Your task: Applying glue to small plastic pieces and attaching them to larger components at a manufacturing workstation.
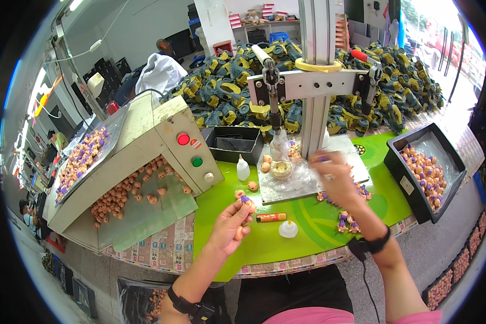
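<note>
My left hand (229, 229) is closed on a small plastic doll (246, 201) with a purple body, held upright at the fingertips. A flesh-coloured doll head (238, 233) is also tucked in its fingers. My right hand (336, 177), blurred by motion, is raised beside the metal post of the hand press (314, 81). Its fingers are bent in, with a purple patch at their tips that I cannot make out. Behind its wrist, several purple-clad dolls (348, 222) lie on the green mat. Under the left plunger stands a clear round holder (281, 170) on the press plate (278, 195).
Left stands a beige machine (164, 127) with doll heads in its opening. White squeeze bottles (243, 169) and an orange tube (271, 217) lie on the green mat (221, 259). A black bin (452, 140) of dolls stands right; toy vehicles (216, 92) pile up behind.
</note>
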A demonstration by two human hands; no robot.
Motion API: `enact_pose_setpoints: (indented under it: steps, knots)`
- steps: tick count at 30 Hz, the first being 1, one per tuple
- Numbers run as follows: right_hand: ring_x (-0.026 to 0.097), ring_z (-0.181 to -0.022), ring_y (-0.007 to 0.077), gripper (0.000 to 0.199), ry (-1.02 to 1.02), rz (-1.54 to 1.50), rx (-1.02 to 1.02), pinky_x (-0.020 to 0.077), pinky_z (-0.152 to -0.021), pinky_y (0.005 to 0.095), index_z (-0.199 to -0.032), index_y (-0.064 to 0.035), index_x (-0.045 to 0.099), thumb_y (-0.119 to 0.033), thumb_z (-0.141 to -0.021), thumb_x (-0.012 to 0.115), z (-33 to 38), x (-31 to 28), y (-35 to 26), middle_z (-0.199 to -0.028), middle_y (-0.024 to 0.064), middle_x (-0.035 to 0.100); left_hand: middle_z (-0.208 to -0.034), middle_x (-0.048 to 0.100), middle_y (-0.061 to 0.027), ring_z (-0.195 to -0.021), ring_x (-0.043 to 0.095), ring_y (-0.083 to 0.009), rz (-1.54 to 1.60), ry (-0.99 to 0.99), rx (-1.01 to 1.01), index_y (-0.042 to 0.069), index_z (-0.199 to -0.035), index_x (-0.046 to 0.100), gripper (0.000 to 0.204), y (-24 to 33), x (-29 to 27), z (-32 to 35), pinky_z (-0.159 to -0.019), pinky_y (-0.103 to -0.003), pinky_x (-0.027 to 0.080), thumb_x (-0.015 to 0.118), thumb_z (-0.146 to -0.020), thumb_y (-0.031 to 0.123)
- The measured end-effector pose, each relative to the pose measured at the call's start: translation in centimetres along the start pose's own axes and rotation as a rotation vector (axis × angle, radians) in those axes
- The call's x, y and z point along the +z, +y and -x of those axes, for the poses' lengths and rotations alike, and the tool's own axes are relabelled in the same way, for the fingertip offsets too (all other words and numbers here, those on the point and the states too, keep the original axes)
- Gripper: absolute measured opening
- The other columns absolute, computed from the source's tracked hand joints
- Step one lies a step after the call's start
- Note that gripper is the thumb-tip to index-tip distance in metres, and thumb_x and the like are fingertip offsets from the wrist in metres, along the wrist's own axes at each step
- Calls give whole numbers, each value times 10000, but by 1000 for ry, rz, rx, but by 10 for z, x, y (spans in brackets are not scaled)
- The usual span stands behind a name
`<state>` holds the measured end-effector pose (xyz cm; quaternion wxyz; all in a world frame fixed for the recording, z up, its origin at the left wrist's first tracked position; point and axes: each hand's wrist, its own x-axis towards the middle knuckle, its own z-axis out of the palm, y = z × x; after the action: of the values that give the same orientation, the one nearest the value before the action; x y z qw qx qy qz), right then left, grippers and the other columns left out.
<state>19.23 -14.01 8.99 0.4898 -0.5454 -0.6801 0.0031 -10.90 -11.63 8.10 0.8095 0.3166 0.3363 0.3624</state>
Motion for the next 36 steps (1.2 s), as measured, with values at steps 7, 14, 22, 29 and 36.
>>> enact_pose_setpoints:
  steps: [7,14,22,29,36]
  knots:
    - [522,-1125,330,289,494,1164,433,360,-1010,421,-1111,-24,654,-68,-828,619,99,-238,117,-1209,207,564,-925,632,41,-779,548,-45,-180,23,-16,102,-1061,616,187,11,25,-52,-575,-180,417,675,-894,163]
    - [516,-1141,363,228,113,912,766,360,-1021,440,-1020,-1,651,-130,-832,637,123,-270,100,-1188,235,573,-815,588,51,-661,523,-56,-454,105,140,109,-987,635,178,-5,52,-123,-506,-200,393,720,-850,185]
    - [591,-1054,330,201,53,445,235,456,-928,398,-992,2,680,-68,-804,668,28,-166,-17,-1119,173,638,-960,432,-31,-734,502,-112,-901,198,631,14,-903,646,214,-36,33,-161,-607,-240,433,771,-771,128]
    - [609,-948,320,301,239,195,-387,461,-849,403,-1103,-10,633,-95,-817,671,-100,-70,-90,-1046,133,658,-944,440,-37,-773,500,-125,-877,138,843,17,-898,645,188,-42,38,-161,-687,-251,437,761,-777,102]
    - [626,-887,309,688,3,-51,281,474,-805,430,-1344,53,379,-265,-824,700,-219,-22,-121,-893,203,654,-884,474,-51,-730,496,-156,-980,183,867,27,-874,653,206,-36,45,-157,-646,-275,422,779,-749,131]
